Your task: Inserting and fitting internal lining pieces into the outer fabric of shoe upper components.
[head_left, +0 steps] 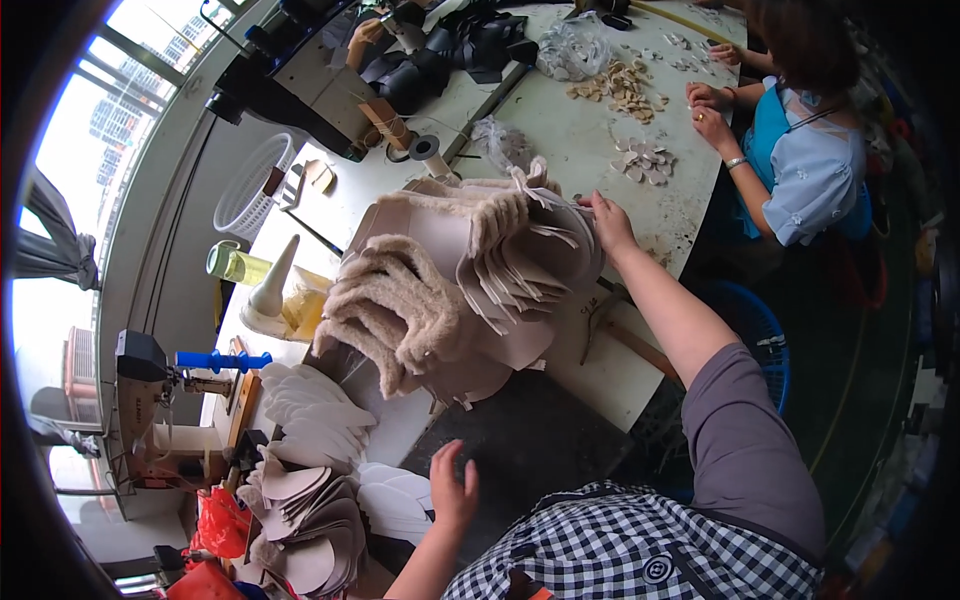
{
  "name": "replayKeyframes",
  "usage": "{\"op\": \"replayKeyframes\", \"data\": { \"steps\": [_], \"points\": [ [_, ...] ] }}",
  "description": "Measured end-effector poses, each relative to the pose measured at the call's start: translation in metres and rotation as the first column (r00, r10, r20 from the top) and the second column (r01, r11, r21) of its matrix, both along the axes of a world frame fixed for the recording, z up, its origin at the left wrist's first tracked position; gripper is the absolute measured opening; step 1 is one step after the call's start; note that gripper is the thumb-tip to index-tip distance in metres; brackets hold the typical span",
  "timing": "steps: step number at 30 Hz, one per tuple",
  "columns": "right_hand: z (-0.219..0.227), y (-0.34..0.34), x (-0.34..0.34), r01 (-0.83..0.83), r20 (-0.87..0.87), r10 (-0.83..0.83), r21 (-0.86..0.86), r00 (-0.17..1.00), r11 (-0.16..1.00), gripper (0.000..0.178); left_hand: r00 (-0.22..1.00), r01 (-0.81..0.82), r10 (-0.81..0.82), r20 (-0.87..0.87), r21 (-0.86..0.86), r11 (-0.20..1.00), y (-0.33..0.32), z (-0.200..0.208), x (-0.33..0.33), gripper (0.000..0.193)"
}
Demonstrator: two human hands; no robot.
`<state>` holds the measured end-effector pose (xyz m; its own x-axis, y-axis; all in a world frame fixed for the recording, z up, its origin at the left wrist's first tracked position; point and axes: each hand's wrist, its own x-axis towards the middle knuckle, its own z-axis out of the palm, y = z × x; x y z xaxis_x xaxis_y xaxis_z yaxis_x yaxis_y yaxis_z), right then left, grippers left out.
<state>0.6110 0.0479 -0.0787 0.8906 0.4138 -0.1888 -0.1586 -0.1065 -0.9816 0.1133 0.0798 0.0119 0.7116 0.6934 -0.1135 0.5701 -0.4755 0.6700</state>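
Note:
A large pile of beige, fleece-lined cut pieces, which look like boot uppers, is heaped on the worktable in front of me. At the pile's right side, my right hand reaches in with the arm stretched out and pinches the edge of a beige piece. My left hand hovers over the dark board, fingers apart and nothing in it. Closest to that hand lie white flat pieces. A second stack of beige pieces sits at the lower left.
A sewing machine stands at the left, with more white pieces beside it. Behind are a white basket, a green-lidded bottle and a thread spool. A co-worker handles small pieces at the right, near a blue basket.

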Motion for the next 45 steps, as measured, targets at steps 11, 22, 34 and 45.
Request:
{"op": "replayKeyframes", "data": {
  "steps": [11, 22, 34, 45],
  "points": [
    [0.025, -0.17, -0.161, 0.065, 0.709, 0.408, -0.537, 0.575, 0.841, 0.047, 0.884, 0.462, -0.406, -0.23, 0.304, 0.833, -0.048, -0.05, -0.038, 0.069],
    [0.019, -0.184, -0.205, 0.125, 0.629, 0.525, -0.7, 0.572, 0.703, 0.057, 0.881, 0.468, -0.41, -0.237, 0.303, 0.83, -0.049, -0.04, -0.03, 0.07],
    [0.026, -0.196, -0.177, -0.173, 0.431, 0.524, -0.627, 0.735, 0.76, 0.046, 0.888, 0.448, -0.379, -0.262, 0.295, 0.844, -0.053, -0.042, -0.037, 0.07],
    [0.024, -0.216, -0.182, -0.256, 0.526, 0.554, -0.535, 0.645, 0.805, 0.042, 0.899, 0.41, -0.342, -0.274, 0.251, 0.877, -0.057, -0.03, -0.028, 0.069]
  ]
}}
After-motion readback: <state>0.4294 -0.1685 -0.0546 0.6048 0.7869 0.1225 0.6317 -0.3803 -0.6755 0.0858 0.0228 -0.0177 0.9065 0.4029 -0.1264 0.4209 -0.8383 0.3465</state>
